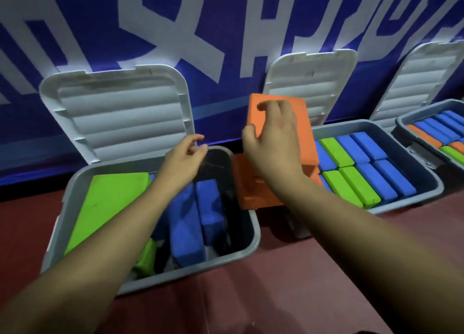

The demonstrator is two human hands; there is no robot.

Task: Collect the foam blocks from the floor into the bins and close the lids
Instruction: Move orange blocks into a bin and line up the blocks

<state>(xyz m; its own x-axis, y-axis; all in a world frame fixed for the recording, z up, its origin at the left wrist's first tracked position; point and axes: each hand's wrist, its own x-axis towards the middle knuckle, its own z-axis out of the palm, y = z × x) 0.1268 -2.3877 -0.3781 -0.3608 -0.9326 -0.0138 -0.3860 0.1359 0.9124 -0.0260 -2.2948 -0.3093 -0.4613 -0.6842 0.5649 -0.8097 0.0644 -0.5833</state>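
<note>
orange block (296,122): light, soft foam, grip edges | right hand (271,142) pinches it | left hand (183,158) loose, empty over bin (247,248)

The left bin's (200,267) right end is free, hemmed by blue blocks (190,215) and upright lid (120,112).

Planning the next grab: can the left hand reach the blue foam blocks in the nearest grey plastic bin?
Probably yes: the left hand hovers empty over the open grey plastic bin, blue foam blocks uncovered beneath.
</note>
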